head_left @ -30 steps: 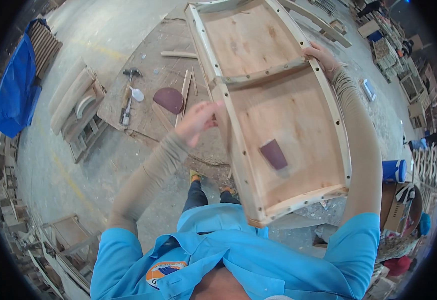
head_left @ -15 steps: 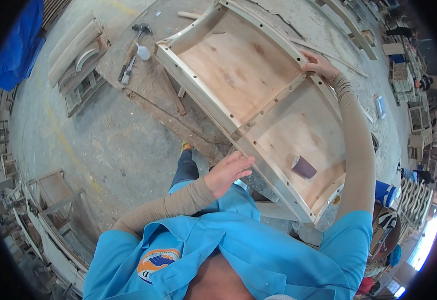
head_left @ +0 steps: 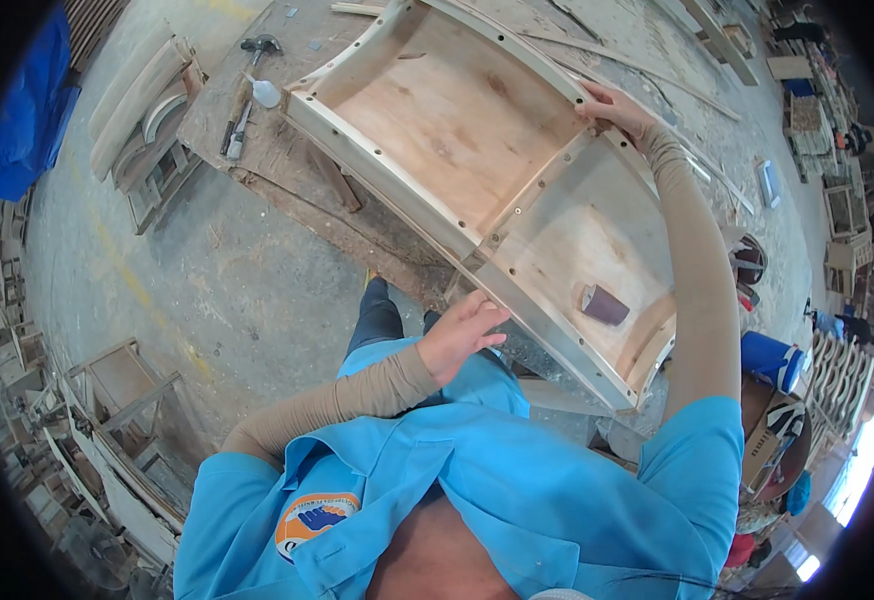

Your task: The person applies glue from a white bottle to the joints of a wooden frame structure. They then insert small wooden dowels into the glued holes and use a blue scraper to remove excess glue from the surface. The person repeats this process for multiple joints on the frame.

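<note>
A long wooden frame [head_left: 404,176] with curved ends, a plywood panel and a middle crossbar lies slantwise before me, with dark holes along its rails. My right hand [head_left: 619,108] grips the far right rail near the crossbar, thumb on top and fingers partly hidden. My left hand [head_left: 464,338] is beside the near left rail, fingers loosely stretched and apart; whether its fingertips touch the wood, I cannot tell. A dark purple cup [head_left: 605,306] with a pale rim lies on its side in the nearer compartment.
Under the frame is a worn workbench [head_left: 282,185]. A hammer [head_left: 261,46], a white squeeze bottle [head_left: 265,94] and a brush [head_left: 238,135] lie at its far left. Curved wooden parts [head_left: 147,110] stand on the floor to the left, a blue container [head_left: 771,359] to the right.
The frame's near end sits higher in the picture and the bench tools have slid up and left, with the view shifting. My hands keep nearly the same places along the frame.
</note>
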A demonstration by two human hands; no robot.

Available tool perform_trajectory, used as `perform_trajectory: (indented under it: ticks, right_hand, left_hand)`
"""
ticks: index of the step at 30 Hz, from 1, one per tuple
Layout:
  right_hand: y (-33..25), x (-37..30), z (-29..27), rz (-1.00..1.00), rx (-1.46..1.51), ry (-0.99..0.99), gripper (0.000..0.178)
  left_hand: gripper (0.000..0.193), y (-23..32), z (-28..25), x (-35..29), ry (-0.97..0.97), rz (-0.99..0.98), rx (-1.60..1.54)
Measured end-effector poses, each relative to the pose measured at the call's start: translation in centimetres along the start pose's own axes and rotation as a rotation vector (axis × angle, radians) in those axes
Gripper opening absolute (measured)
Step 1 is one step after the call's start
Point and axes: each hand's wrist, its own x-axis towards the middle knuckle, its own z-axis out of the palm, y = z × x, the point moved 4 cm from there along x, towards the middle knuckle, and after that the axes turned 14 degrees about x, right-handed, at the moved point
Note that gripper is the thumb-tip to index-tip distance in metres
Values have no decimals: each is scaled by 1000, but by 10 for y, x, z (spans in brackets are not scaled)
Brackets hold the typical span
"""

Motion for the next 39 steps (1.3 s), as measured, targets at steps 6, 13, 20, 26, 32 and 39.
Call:
perform_trajectory:
  ticks: [6, 13, 20, 26, 32, 39]
  right_hand:
    - [10, 11, 1, -40, -155, 25, 59]
    - [55, 27, -8, -108, -191, 185, 74]
    - [57, 28, 1, -212, -533, 268, 70]
    - [38, -21, 20, -345, -628, 239, 57]
    - [47, -129, -9, -414, -675, 424, 42]
    - [67, -327, 6, -113, -337, 859, 26]
  left_hand:
    - [43, 8, -31, -22, -20, 60, 242]
    - [35, 45, -79, -52, 249, 332, 674]
    - [34, 75, -79, -69, 466, 535, 1082]
    - [36, 91, -59, -60, 409, 795, 1344]
    - [33, 106, -45, -49, 313, 865, 1457]
    - [32, 132, -38, -36, 277, 982, 1584]
